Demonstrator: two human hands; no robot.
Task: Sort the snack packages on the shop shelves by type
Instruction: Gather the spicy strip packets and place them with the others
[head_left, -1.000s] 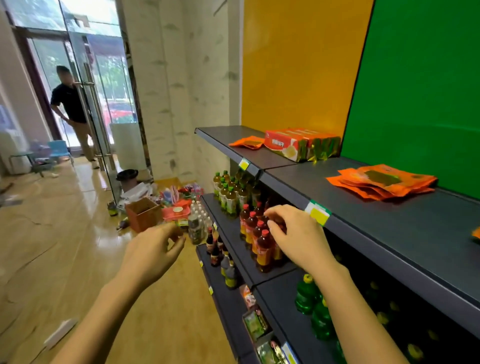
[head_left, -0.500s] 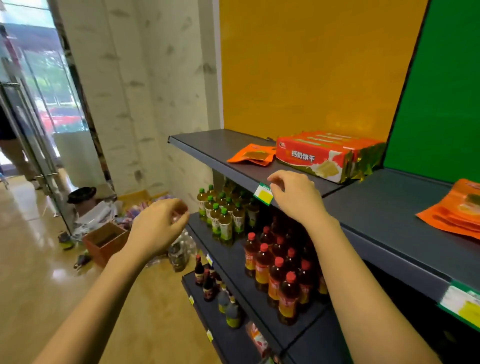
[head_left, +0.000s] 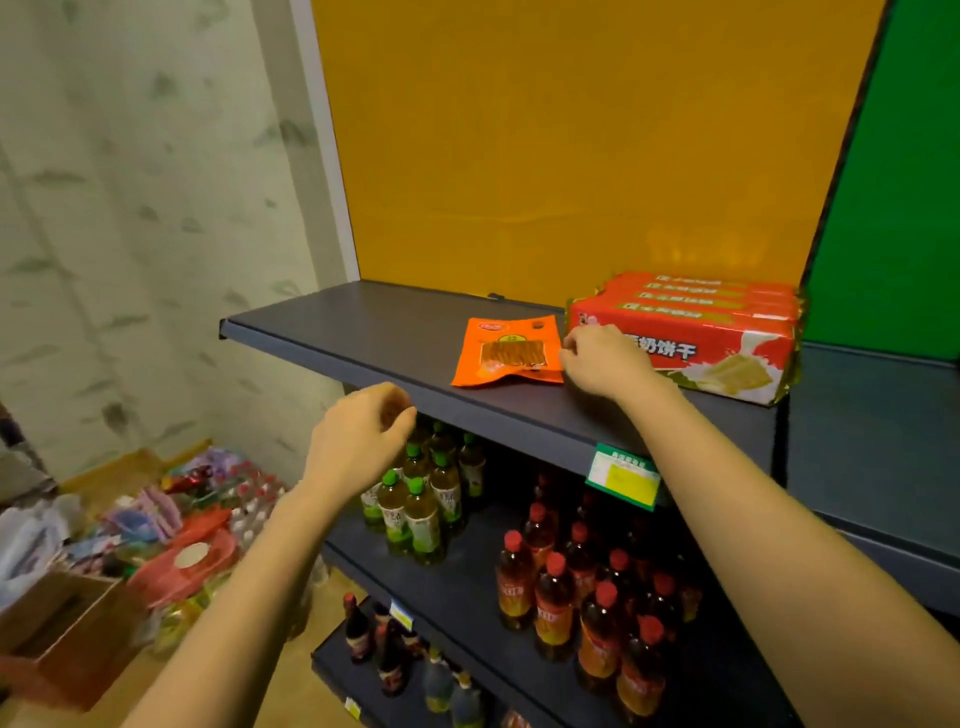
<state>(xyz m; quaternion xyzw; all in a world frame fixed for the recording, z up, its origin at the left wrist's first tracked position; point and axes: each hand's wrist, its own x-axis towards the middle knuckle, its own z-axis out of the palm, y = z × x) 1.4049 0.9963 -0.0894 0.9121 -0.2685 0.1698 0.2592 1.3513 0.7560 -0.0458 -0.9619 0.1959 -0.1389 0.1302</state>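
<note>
A flat orange snack pouch (head_left: 506, 351) lies on the dark top shelf (head_left: 363, 332). To its right stands a stack of red biscuit packs (head_left: 727, 332) with gold ends. My right hand (head_left: 602, 361) rests on the shelf between the pouch and the biscuit stack, fingers curled at the pouch's right edge, holding nothing that I can see. My left hand (head_left: 358, 436) hovers in front of the shelf's front lip, loosely curled and empty.
Green-capped bottles (head_left: 415, 499) and red-capped bottles (head_left: 582, 597) fill the shelf below; darker bottles (head_left: 384, 644) stand on the lowest one. A green-yellow price tag (head_left: 623, 475) hangs on the shelf lip. Loose goods and a cardboard box (head_left: 62, 634) lie on the floor at left.
The view has swung right and closer to the top shelf. My right hand rose from the shelf lip onto the shelf beside the orange pouch. My left hand lifted toward the shelf edge.
</note>
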